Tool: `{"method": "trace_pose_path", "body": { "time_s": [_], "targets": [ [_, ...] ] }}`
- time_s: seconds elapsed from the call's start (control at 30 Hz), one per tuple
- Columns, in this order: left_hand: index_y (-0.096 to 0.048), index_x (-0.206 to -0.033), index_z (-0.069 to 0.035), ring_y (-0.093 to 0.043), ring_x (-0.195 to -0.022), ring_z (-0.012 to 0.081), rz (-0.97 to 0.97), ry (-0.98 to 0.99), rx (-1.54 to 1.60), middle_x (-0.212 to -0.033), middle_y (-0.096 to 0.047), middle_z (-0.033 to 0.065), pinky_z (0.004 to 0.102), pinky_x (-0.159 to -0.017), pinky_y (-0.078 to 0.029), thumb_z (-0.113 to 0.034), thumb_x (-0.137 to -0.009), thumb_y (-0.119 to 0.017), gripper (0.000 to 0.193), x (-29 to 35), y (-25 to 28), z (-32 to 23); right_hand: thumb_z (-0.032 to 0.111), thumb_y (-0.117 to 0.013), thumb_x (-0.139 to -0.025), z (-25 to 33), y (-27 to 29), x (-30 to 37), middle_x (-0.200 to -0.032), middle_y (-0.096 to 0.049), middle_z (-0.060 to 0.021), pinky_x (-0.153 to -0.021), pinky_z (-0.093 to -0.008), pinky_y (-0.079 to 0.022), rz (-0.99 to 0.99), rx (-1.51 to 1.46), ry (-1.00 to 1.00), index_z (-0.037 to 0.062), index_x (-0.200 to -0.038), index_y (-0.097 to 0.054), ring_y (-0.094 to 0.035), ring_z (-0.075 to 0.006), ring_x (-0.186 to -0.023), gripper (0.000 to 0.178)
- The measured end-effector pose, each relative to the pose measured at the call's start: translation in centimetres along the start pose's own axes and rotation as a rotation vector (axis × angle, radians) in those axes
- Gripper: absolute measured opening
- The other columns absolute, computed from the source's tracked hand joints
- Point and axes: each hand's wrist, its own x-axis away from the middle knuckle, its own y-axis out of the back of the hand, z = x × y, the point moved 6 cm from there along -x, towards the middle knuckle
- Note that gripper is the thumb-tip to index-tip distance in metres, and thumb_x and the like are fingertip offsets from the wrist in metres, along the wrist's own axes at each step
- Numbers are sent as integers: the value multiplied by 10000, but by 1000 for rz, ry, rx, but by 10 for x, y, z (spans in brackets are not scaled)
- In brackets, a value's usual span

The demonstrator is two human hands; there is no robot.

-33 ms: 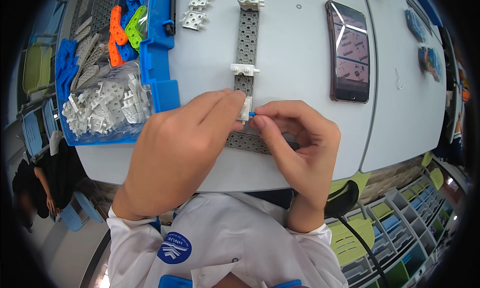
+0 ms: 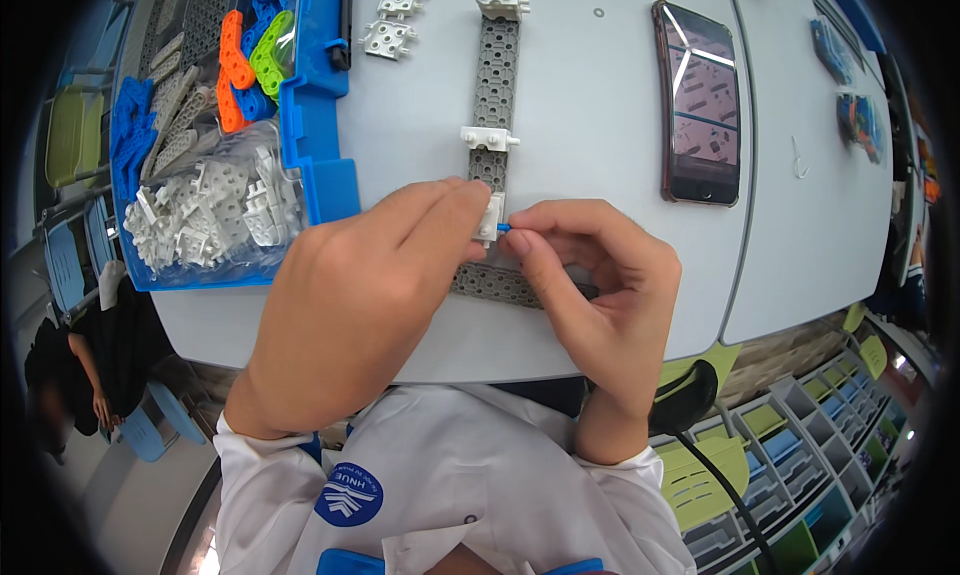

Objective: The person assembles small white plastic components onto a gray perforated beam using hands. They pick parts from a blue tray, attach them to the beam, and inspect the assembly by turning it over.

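Note:
A long grey perforated beam [image 2: 496, 80] lies on the table, pointing away from me. One white connector block [image 2: 501, 4] sits at its far end and a second white block [image 2: 487, 139] partway along. At the near end, my left hand [image 2: 365, 275] pinches a third white block [image 2: 493, 218], its fingertips mostly hidden behind the hand. From the right, my right hand [image 2: 605, 285] holds a small blue pin [image 2: 504, 227] between thumb and index finger, its tip against that block's side. Another grey perforated beam [image 2: 490, 285] lies crosswise under my hands, partly covered.
A blue bin [image 2: 318, 145] at the left holds bagged white connectors [image 2: 215, 210] plus orange, green, blue and grey pieces. Two loose white blocks [image 2: 390, 39] lie beside it. A phone [image 2: 697, 105] rests at the right, with small grey rings [image 2: 598, 13] on the table.

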Motion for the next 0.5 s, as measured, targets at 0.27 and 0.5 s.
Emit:
{"method": "trace_pose_path", "body": {
  "time_s": [0.27, 0.5],
  "targets": [
    [-794, -1273, -28, -831, -920, 333, 10, 20, 15, -1152, -835, 174, 405, -774, -677, -63, -899, -904, 391, -4, 1, 3, -68, -816, -988, 0, -2, -6, -1019, -836, -110, -761, -273, -627, -25, 47, 40, -51, -1095, -804, -804, -152, -839, 109],
    [-788, -1268, -24, -837, -964, 333, 0, -15, -27, -1164, -834, 174, 398, -791, -688, -27, -882, -897, 401, -4, 1, 0, -85, -812, -993, 5, -5, -4, -1007, -827, -99, -789, -244, -618, -25, 155, 107, -84, -1087, -783, -774, -114, -868, 98]
  ]
}}
